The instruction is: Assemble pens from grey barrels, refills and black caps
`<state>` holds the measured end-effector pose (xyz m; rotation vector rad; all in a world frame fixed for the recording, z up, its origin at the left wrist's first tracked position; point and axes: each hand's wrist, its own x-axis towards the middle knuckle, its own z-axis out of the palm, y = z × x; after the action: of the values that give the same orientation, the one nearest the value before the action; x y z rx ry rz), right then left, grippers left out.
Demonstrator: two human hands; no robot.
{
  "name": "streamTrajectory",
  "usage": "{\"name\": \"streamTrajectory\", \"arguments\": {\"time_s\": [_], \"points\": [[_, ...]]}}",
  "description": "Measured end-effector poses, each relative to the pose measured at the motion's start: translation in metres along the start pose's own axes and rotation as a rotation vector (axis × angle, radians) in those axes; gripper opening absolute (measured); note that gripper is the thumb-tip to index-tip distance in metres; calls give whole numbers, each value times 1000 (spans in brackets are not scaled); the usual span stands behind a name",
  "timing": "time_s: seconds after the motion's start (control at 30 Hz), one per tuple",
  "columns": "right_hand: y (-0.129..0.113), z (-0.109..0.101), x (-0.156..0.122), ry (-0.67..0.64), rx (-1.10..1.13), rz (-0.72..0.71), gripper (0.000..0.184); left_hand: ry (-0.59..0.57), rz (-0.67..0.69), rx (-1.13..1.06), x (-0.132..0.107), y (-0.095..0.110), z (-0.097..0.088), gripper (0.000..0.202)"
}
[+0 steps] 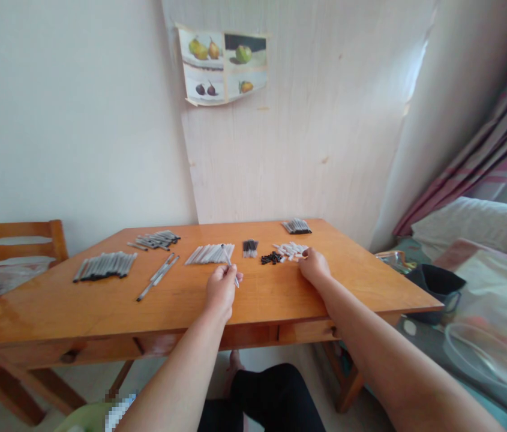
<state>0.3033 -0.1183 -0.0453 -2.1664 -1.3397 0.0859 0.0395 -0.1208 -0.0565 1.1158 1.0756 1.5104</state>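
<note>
My left hand (222, 289) is closed round a slim pen (230, 261) above the table's front half; the pen tilts, with its dark end up and its pale tip low. Just behind it lies a row of clear, whitish pen barrels (203, 254). My right hand (314, 267) reaches to the right edge of a heap of small white pieces (288, 249), its fingers pinched together. What they hold, if anything, is hidden. Beside the heap are small black pieces (271, 258) and a bundle of thin dark-ended refills (249, 248).
Black-ended pens lie in a row (105, 267) at left, a pile (158, 240) behind, and a stack (297, 226) at the back right. A few loose pens (158, 276) lie between. A wooden chair (14, 231) stands left; a dark bin (435, 285) is right of the table (361, 264).
</note>
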Motion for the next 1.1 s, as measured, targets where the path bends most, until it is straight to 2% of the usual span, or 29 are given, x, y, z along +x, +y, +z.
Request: {"name": "streamTrajectory", "arguments": {"time_s": [0.2,0.43,0.63,0.73,0.8,0.9,0.97,1.1], "points": [[0,2,-2,10,69,52,34,-4,1,9,-1,0,0,31],[3,1,3,-21,105,29,36,-8,2,17,-3,3,1,29],[1,-1,-4,17,131,20,37,-12,38,22,-5,2,1,30],[-7,-2,-11,63,185,-42,30,-31,79,43,-5,-1,2,29],[-16,-2,-17,66,260,-133,25,-56,132,102,-5,-4,3,26],[-35,-2,-32,-34,467,-297,25,-95,242,250,-5,-8,2,21],[-49,-4,-45,-168,626,-381,30,-129,309,356,-6,-9,2,19],[-71,-9,-63,-310,740,-442,36,-208,432,569,-14,-4,2,16]]}}
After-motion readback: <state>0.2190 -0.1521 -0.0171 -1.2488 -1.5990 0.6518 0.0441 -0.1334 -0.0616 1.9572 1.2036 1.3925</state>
